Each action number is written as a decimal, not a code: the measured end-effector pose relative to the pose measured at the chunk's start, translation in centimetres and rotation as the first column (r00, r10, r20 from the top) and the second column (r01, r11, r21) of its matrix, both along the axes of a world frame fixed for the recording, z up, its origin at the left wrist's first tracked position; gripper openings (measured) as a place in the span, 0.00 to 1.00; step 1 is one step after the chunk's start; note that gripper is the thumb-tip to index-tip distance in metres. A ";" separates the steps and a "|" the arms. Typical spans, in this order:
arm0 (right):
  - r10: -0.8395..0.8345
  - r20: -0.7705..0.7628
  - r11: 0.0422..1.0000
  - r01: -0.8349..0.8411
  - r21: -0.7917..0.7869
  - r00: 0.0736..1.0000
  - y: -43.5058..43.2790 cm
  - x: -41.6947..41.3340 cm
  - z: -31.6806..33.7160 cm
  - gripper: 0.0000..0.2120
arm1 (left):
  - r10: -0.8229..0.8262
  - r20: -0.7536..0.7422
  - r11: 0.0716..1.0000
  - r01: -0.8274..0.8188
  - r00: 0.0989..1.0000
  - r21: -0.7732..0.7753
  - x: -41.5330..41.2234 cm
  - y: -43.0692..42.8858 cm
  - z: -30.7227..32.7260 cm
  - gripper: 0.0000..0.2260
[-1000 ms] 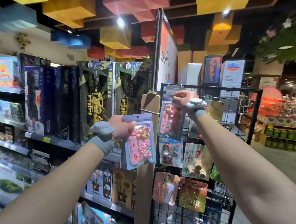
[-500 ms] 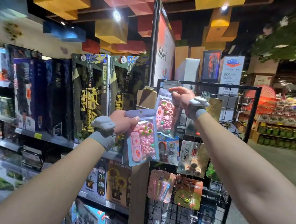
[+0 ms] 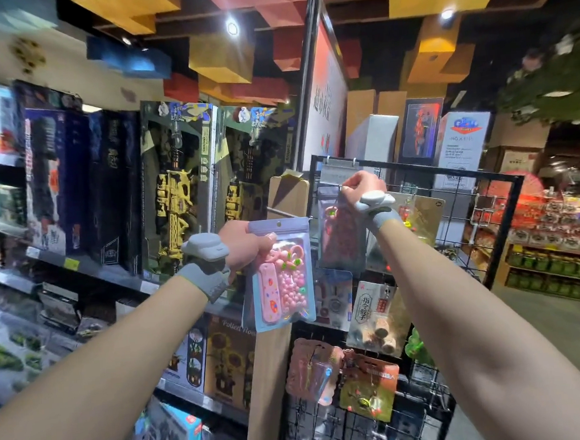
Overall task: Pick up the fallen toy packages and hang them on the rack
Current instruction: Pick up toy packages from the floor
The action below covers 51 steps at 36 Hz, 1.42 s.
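My left hand [image 3: 247,245] grips a clear toy package [image 3: 281,282] with a lilac header and pink beads, held in front of the left edge of the black wire rack [image 3: 503,225]. My right hand [image 3: 360,187] pinches the top of a second clear toy package [image 3: 340,240] with reddish contents, up against the rack's upper left part near a hook. That package hangs flat below my fingers. Whether its hole sits on the hook is hidden by my hand.
Other packets hang lower on the rack: a white dice pack [image 3: 377,316], a pink one [image 3: 312,369], a yellow-orange one [image 3: 369,389]. Shelves of boxed toys [image 3: 177,193] fill the left. A tall sign board [image 3: 324,90] stands behind the rack. An aisle floor [image 3: 556,325] opens to the right.
My right hand has lifted its package higher and pressed it closer to the rack's top. My left hand holds its package almost where it was. The camera has tilted slightly.
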State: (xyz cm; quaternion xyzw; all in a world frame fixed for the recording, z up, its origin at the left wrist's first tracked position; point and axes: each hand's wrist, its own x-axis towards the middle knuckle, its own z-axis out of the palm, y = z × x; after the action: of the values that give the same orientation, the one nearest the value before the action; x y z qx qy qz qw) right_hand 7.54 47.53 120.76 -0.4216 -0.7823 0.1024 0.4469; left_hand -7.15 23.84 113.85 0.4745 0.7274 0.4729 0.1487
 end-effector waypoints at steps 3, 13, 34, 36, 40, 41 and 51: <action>-0.022 0.028 0.999 0.022 0.024 0.999 0.4 -0.1 0.1 0.08 | -0.014 0.008 1.000 0.014 1.000 -0.010 0.5 -0.3 0.0 0.10; -0.120 0.149 0.990 0.109 0.085 0.982 0.6 0.0 0.1 0.05 | -0.020 0.052 1.000 0.021 0.998 -0.010 1.2 -0.6 -0.2 0.12; -0.065 0.095 0.992 0.054 0.111 0.993 -2.9 1.3 -1.3 0.05 | -0.066 0.234 0.994 0.044 0.970 0.098 1.7 1.6 -2.0 0.09; -0.023 0.124 0.995 0.010 0.102 0.992 -3.7 1.1 -1.8 0.07 | -0.087 0.254 0.992 0.059 0.963 0.116 1.9 1.9 -2.4 0.09; 0.186 0.089 0.982 -0.187 0.001 0.978 -5.7 0.8 -3.5 0.17 | -0.126 0.268 0.987 0.093 0.955 0.133 2.4 2.4 -2.9 0.10; 0.241 0.087 0.970 -0.241 -0.013 0.967 -6.4 1.1 -4.0 0.18 | -0.138 0.257 0.986 0.107 0.957 0.128 2.6 2.6 -3.0 0.10; 0.436 0.020 0.884 -0.424 -0.194 0.900 -9.6 3.9 -7.3 0.19 | -0.147 0.233 0.983 0.116 0.961 0.143 3.7 4.3 -4.0 0.09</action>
State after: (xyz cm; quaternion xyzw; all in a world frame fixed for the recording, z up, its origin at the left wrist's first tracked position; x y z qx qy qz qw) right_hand 11.40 37.95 113.42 -0.2802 -0.8570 0.2578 0.3472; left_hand -3.49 28.10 109.86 0.4691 0.6387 0.5621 0.2369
